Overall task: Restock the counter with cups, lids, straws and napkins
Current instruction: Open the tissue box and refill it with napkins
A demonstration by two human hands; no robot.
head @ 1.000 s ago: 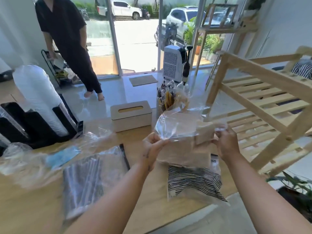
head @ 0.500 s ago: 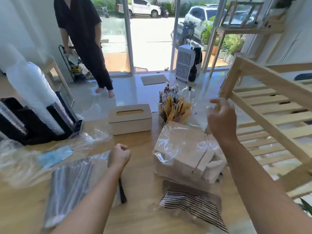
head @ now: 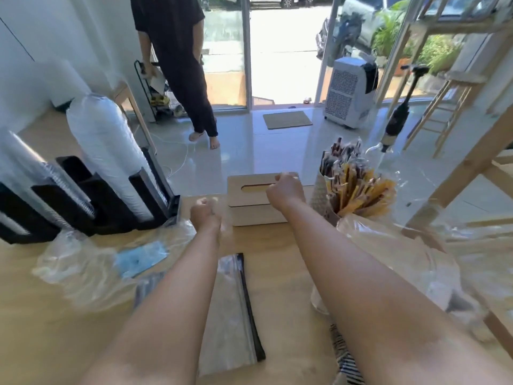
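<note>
A wooden napkin box (head: 249, 215) with a slot in its lid stands at the counter's far edge. My right hand (head: 286, 190) lies on the right part of the lid, fingers curled shut on it. Just left of the box, my left hand (head: 205, 216) is a closed fist with nothing in it. The clear bag of brown napkins (head: 388, 245) lies blurred under my right forearm. A holder full of wrapped straws (head: 355, 190) stands right of the box. A flat bag of black straws (head: 238, 307) lies between my arms. A striped pack (head: 345, 357) shows near the front edge.
A black cup dispenser (head: 91, 207) at the left holds a wrapped white stack (head: 105, 145) and clear cups (head: 44, 184). Crumpled plastic with a blue sheet (head: 138, 258) lies before it. A wooden rack (head: 472, 162) stands to the right. A person in black (head: 177, 51) stands beyond the counter.
Both hands let go of the napkin bag, which now lies on the counter. My right hand went up, then forward onto the box lid. My left hand moved up beside the box.
</note>
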